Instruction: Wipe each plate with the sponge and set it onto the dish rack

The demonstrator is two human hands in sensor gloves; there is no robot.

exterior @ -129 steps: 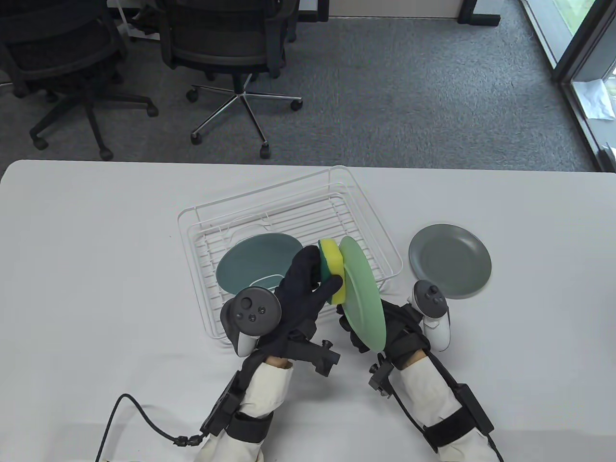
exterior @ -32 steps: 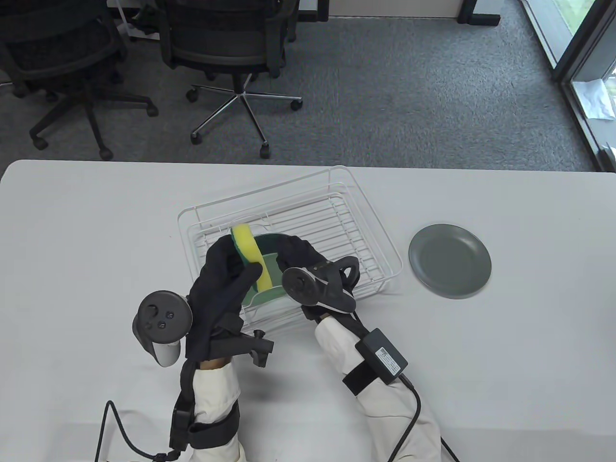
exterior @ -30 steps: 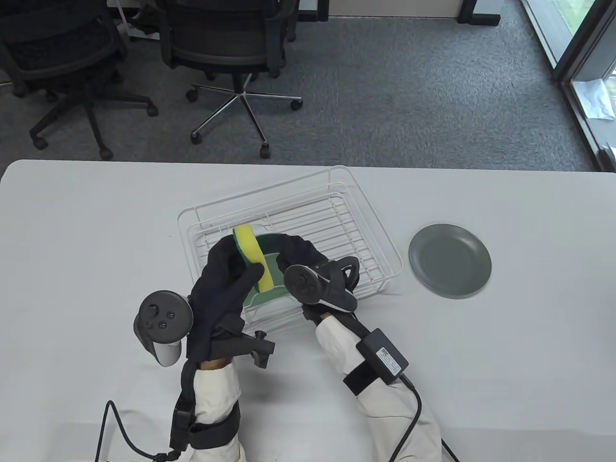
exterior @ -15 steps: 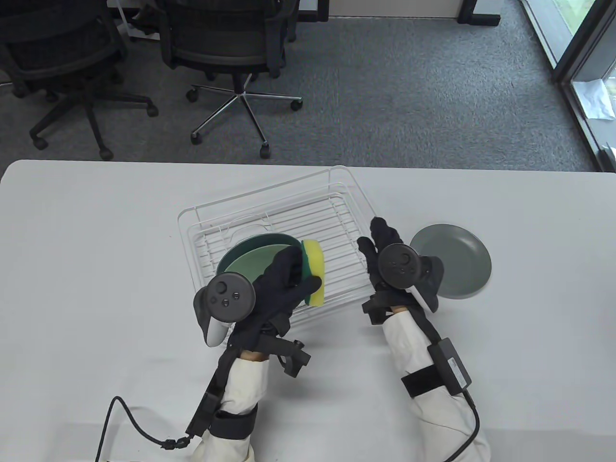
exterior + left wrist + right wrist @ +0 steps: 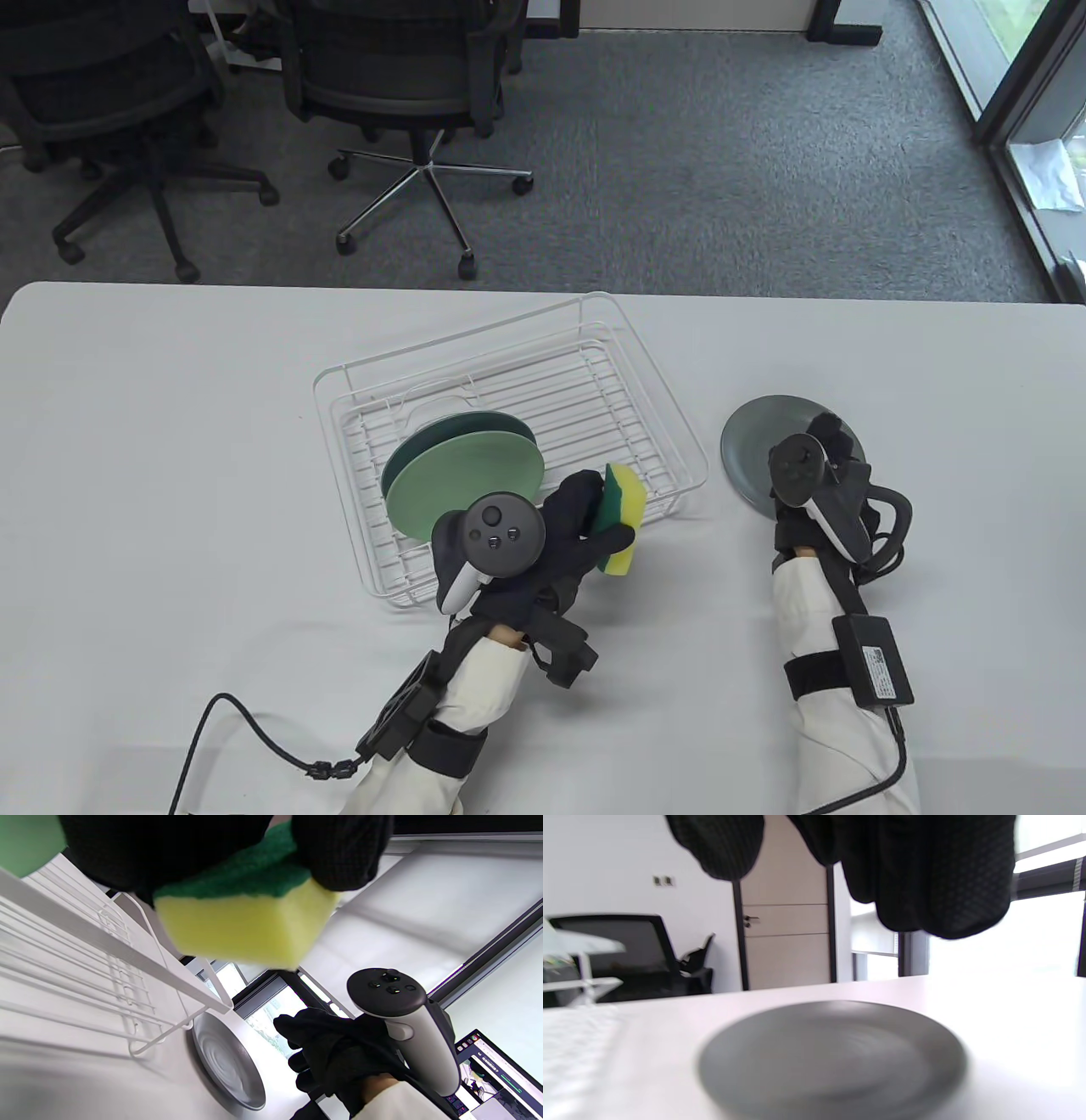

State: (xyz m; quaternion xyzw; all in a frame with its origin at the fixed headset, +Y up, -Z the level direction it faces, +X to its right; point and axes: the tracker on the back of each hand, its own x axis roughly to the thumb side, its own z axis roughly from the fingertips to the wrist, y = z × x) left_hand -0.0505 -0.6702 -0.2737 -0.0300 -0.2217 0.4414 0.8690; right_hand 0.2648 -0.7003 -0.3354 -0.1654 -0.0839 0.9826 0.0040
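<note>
A white wire dish rack point(image 5: 509, 382) stands on the white bench point(image 5: 170, 467) and serves as the reference for all positions. Inside the rack, toward its near-left part, two plates lie stacked and tilted: a light green plate point(image 5: 475, 475) on top, and a darker teal plate point(image 5: 450, 422) beneath it, of which only the far rim shows. The left hand point(image 5: 568, 531), gloved in black with a tracker point(image 5: 501, 535) on its back, is at the rack's near rim, fingers and thumb clenched round a sponge point(image 5: 619, 518) with a yellow body and green scouring face; the sponge sits at the rack's near-right corner, and the left wrist view shows it held clear above the rim wire. To the right of the rack, just apart from it, a grey plate point(image 5: 751, 437) lies flat on the bench. The right hand point(image 5: 827, 463) is over the near-right part of this plate; in the right wrist view its fingers point(image 5: 925, 870) hang above the plate surface, loosely bent and grasping nothing. Beyond the rack, past the bench's far edge, office chairs point(image 5: 399, 85) stand on grey carpet
</note>
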